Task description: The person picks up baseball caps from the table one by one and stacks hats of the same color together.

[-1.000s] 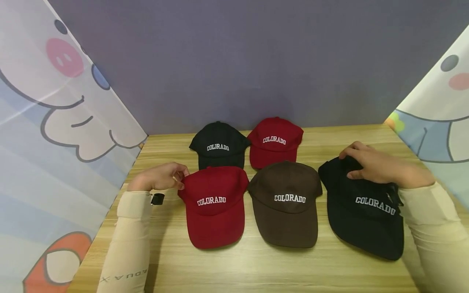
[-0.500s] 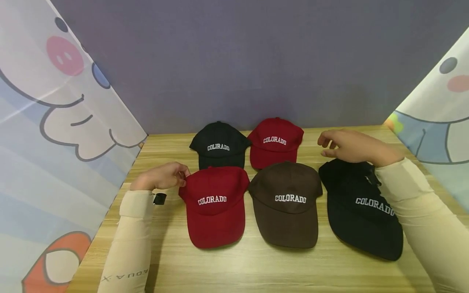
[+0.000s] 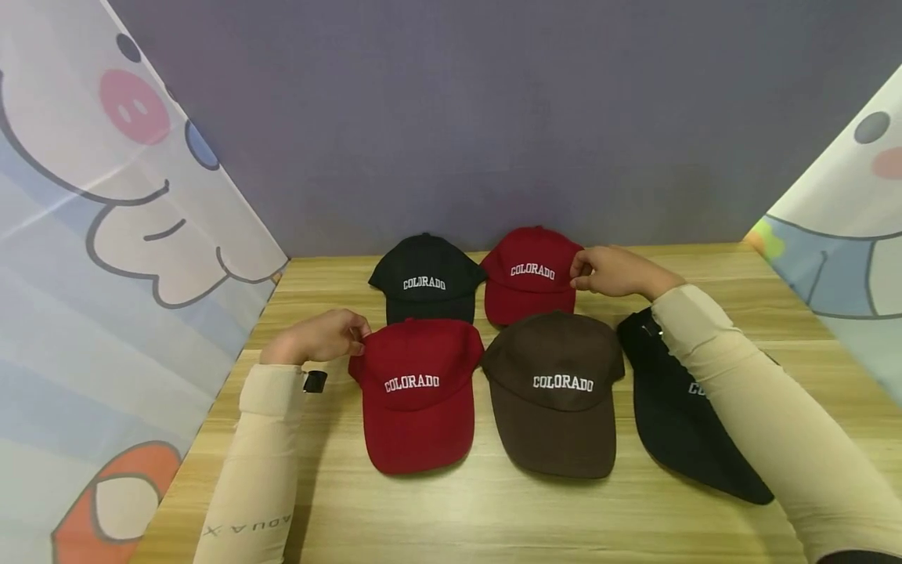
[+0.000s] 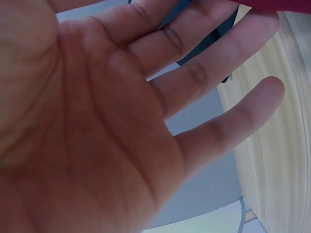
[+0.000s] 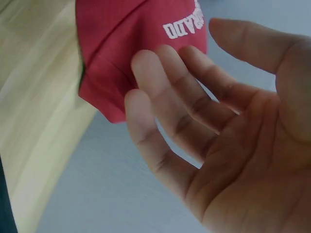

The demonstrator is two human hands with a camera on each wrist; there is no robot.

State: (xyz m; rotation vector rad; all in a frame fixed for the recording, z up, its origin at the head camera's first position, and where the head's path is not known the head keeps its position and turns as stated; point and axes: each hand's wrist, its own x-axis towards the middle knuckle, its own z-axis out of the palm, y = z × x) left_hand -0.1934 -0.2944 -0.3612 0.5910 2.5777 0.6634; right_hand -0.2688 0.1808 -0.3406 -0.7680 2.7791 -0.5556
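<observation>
In the head view my left hand (image 3: 326, 335) is at the upper left edge of the front red cap (image 3: 419, 427), fingertips right at the fabric. Its fingers look long and loosely extended in the left wrist view, with a strip of red cloth (image 4: 286, 5) by the tips. My right hand (image 3: 615, 270) reaches to the right side of the back red cap (image 3: 530, 304). In the right wrist view its fingers (image 5: 146, 73) curve loosely, thumb well apart, in front of that cap.
A brown cap (image 3: 553, 439) lies beside the front red one. A dark cap (image 3: 425, 262) sits behind, left of the back red cap. The right sleeve (image 3: 761, 407) covers part of a black cap (image 3: 676, 427). A grey wall (image 3: 493, 117) closes the wooden table's (image 3: 507, 517) far side.
My right hand has let go of the black cap and moved left and back to the rear red cap. The left hand has stayed at the front red cap.
</observation>
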